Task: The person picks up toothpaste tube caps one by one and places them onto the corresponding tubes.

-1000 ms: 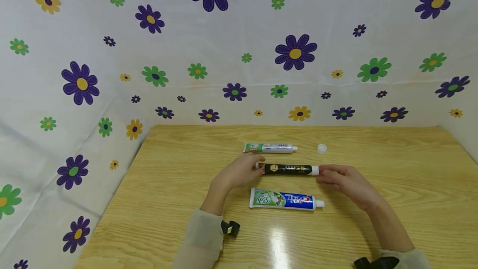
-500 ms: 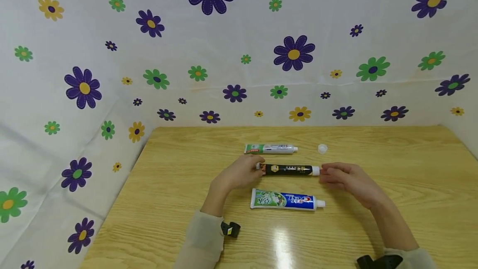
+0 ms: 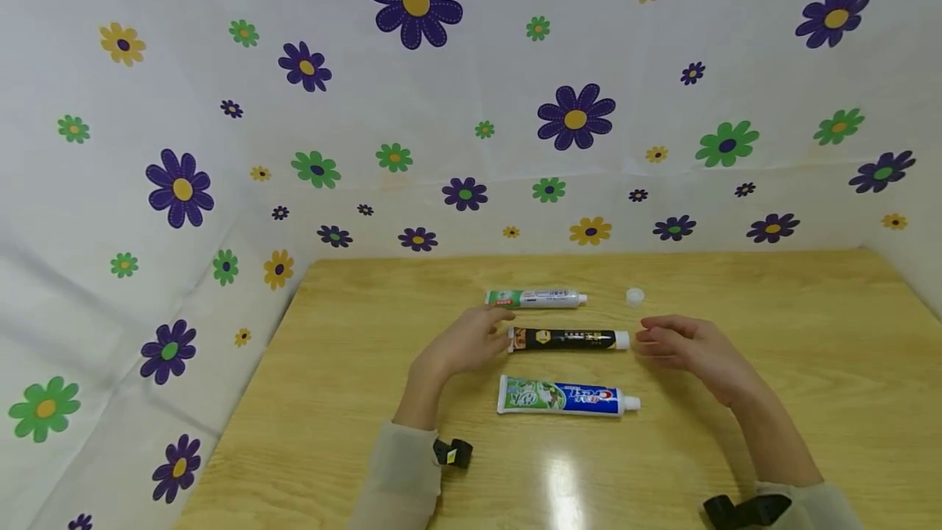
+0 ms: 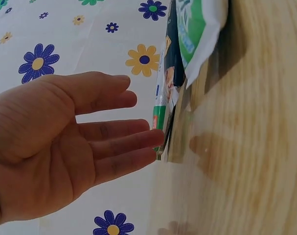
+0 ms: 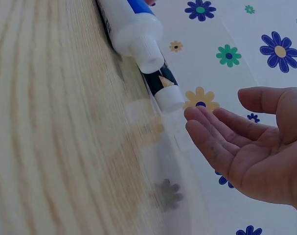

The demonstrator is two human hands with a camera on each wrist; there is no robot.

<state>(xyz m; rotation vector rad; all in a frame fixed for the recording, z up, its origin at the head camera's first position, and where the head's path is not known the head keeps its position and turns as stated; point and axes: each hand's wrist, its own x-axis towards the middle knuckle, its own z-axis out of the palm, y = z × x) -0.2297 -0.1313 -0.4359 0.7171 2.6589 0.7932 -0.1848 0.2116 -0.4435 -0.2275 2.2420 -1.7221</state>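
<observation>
A black toothpaste tube (image 3: 570, 339) with a white cap lies crosswise on the wooden table, between my two hands. My left hand (image 3: 471, 342) is just off its flat end, fingers loosely extended and holding nothing; the left wrist view shows the palm and spread thumb. Beyond the white cap, my right hand (image 3: 688, 348) hovers apart from the tube with relaxed fingers and nothing in them. Nearer me lies a green and blue toothpaste tube (image 3: 562, 397), its white cap to the right. Behind the black one is a smaller green and silver toothpaste tube (image 3: 540, 299).
A small clear round cap (image 3: 634, 296) sits at the back, right of the silver tube. The wooden table (image 3: 331, 399) ends at a white flowered cloth (image 3: 500, 88) behind and at the left. Black wrist cameras (image 3: 452, 454) are strapped on both sleeves.
Both hands have let go of the black tube's ends and drawn slightly apart from it. The tubes stay in their row; the head view has tilted slightly.
</observation>
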